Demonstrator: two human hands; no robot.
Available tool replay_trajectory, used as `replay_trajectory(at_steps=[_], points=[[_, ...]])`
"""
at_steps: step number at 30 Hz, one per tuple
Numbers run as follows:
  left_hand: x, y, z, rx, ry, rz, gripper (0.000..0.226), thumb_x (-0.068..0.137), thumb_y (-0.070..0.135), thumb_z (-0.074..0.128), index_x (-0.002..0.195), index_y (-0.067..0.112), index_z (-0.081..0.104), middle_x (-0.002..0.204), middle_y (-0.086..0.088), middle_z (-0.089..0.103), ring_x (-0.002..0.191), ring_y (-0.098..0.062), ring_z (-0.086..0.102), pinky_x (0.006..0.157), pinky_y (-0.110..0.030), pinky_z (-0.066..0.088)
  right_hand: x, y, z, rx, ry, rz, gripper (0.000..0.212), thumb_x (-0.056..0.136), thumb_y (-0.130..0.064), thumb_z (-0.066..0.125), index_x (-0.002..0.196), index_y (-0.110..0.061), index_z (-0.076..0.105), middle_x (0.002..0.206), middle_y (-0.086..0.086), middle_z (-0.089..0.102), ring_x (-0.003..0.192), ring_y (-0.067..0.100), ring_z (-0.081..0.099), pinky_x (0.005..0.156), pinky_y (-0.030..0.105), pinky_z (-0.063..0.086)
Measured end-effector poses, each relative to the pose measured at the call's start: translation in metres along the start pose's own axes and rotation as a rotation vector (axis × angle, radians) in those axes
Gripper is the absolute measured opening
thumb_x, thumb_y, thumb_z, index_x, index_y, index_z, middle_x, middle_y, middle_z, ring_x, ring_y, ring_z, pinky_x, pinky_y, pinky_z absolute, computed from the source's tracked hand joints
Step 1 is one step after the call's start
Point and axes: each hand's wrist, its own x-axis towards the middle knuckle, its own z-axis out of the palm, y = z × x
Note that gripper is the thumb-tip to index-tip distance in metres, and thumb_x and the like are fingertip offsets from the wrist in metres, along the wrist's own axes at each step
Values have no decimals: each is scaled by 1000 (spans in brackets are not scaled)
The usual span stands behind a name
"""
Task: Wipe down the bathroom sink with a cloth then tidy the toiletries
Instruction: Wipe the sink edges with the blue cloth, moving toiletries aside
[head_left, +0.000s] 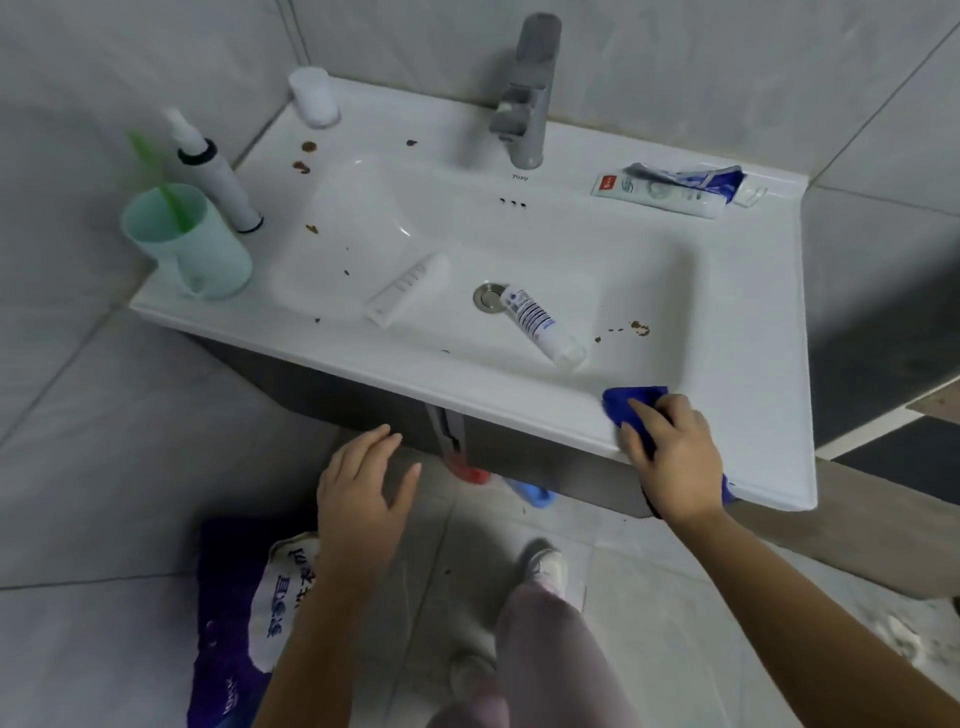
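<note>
Blue cloth (631, 402): lay lower right, on sink's (467, 389) front rim, clamped under right hand's (672, 460) fingers. Judged soft, light, limp; best gripped bunched. Left hand (363, 493), lower centre: hovered, fingers apart, empty.

**Operator Body: Visible Parts**

1. Hands: my left hand (363, 499) and right hand (675, 457) are bare. Both forearms are uncovered as far as the frame edge.
2. Legwear: my trousers (545, 644) are loose and made of a pale mauve-pink fabric.
3. Footwear: my trainers (545, 564) are light-coloured, white with grey shading. The second one is blurred and partly hidden by the trouser leg.
</note>
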Motion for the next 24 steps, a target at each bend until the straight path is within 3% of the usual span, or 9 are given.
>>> replay_trajectory(at_steps=[2,6,9,11,16,22,24], points=[[9,-7,0,-1,-7,-41,36,84,21,62,113,0,61,121,-16,59,115,-33,51,97,-51,39,14,-28,14,34,0,-24,28,83,-11,64,110,-2,64,102,22,56,88,42,52,64,42,47],[29,-28,-3,53,-19,-89,50,83,39,52,117,3,59,124,-15,57,117,-31,50,97,-52,40,56,-135,76,95,-153,-343,36,92,-25,50,124,-9,53,118,16,50,98,34,47,77,42,47],[42,-49,-11,113,20,-107,42,81,18,69,119,4,58,126,-13,56,116,-31,51,98,-49,39,80,-186,103,144,-287,-443,38,93,-29,48,128,-15,50,124,10,44,106,26,44,84,36,45],[51,-59,-19,116,74,-126,41,79,13,70,117,3,59,124,-15,58,113,-32,53,95,-51,42,87,-181,102,209,-330,-463,37,90,-27,55,124,-15,54,119,10,48,102,26,47,81,35,46],[90,-72,-27,169,98,-116,43,77,15,73,115,0,60,125,-19,56,116,-37,52,91,-56,45,82,-158,97,199,-210,-374,32,85,-21,63,115,-9,61,104,12,56,85,29,55,66,31,46],[114,-85,-23,217,16,-158,45,81,22,69,122,9,56,135,-11,50,120,-33,49,95,-48,37,150,-234,142,221,-534,-302,33,95,-34,44,121,-17,55,110,7,50,88,27,55,73,30,39],[114,-90,-24,236,6,-114,46,78,22,72,120,9,58,131,-12,54,117,-34,52,94,-48,38,150,-226,147,234,-525,-327,33,94,-35,45,122,-20,55,106,2,50,85,24,55,72,27,36]])
